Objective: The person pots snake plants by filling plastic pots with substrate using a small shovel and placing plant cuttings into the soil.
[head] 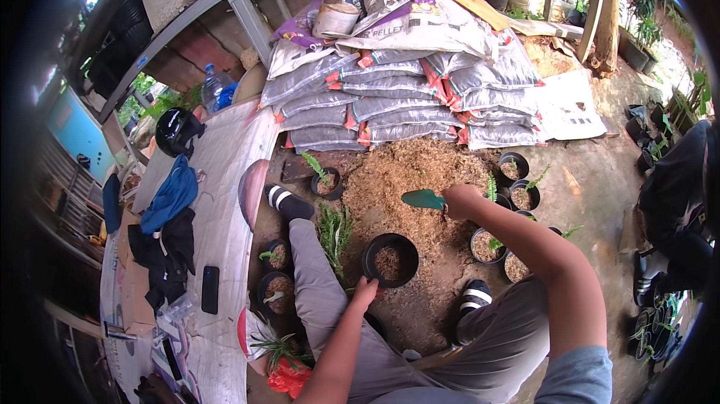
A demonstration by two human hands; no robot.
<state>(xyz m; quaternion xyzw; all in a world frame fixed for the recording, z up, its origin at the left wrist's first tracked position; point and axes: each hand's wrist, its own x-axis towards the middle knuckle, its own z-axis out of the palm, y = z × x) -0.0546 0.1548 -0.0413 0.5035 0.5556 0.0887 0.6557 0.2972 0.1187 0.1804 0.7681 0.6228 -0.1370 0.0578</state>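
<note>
My right hand grips a green hand trowel by its handle, the blade held over a heap of brown, coarse potting material. My left hand holds the near rim of a black plastic pot, which has some of the same material in its bottom. Uprooted fern fronds lie beside my leg, left of that pot. At the heap's left edge stands a potted fern. More black pots with small ferns stand to the right, near my right forearm.
Stacked filled sacks rise behind the heap. At left, a sheet-covered bench holds a black helmet, dark clothing and a smartphone. Small pots stand along its edge. Another person is at the far right, beside more potted plants.
</note>
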